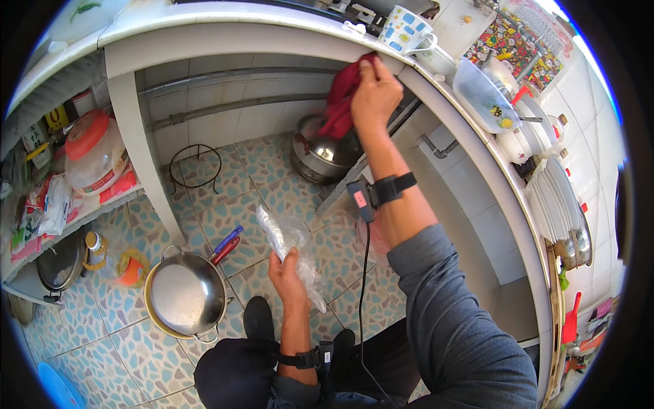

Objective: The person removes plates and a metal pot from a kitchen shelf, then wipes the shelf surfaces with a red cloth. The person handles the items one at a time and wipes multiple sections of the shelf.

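Note:
A dark red cloth (pixel 340 102) hangs from my right hand (pixel 377 97), pinched at its top against the front edge of the counter (pixel 245 38). Its lower end falls in front of a lidded metal pot (pixel 319 163) on the tiled floor, hiding part of the lid. Lower down, my left hand (pixel 288 278) grips a crumpled clear plastic bag (pixel 301 250). A shiny silvery roll or fold of the same bundle (pixel 271 230) sticks up past the fingers.
A wire pot stand (pixel 195 166) and stacked metal pans (pixel 189 294) stand on the floor at left, near an oil bottle (pixel 97 245). Shelves hold a red-lidded container (pixel 89 135). Along the counter are a patterned mug (pixel 406 30), a plastic bowl (pixel 480 97) and white plates (pixel 554 199).

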A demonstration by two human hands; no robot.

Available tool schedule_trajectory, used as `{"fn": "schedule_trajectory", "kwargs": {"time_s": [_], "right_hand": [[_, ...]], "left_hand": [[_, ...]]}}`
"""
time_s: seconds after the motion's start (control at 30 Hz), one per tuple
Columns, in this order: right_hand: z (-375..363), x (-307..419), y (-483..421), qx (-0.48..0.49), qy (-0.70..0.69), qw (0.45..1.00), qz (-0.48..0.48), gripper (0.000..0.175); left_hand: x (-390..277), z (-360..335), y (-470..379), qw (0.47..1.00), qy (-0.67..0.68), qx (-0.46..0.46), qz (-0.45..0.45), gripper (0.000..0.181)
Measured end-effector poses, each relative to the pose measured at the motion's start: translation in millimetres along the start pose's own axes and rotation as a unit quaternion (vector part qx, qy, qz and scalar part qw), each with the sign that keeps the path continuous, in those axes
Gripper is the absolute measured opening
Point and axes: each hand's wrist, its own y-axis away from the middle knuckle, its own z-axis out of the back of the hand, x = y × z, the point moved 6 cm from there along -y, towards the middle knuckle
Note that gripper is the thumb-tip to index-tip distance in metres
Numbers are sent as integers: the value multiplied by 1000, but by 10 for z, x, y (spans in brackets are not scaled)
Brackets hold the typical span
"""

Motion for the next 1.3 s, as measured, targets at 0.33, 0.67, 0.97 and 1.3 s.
{"fn": "schedule_trajectory", "kwargs": {"time_s": [0.33, 0.67, 0.97, 1.3], "right_hand": [[47, -361, -282, 57, 83, 993, -58, 21], [-51, 267, 88, 26, -24, 994, 105, 16], [132, -710, -302, 85, 165, 981, -61, 25], [3, -573, -461, 340, 550, 730, 223, 24]], "left_hand": [[78, 14, -6, 1000, 6, 15, 21, 24], [96, -21, 11, 1000, 0, 17, 9, 26], [196, -50, 3, 999, 2, 33, 20, 22], [210, -174, 88, 999, -19, 29, 27, 21]]}}
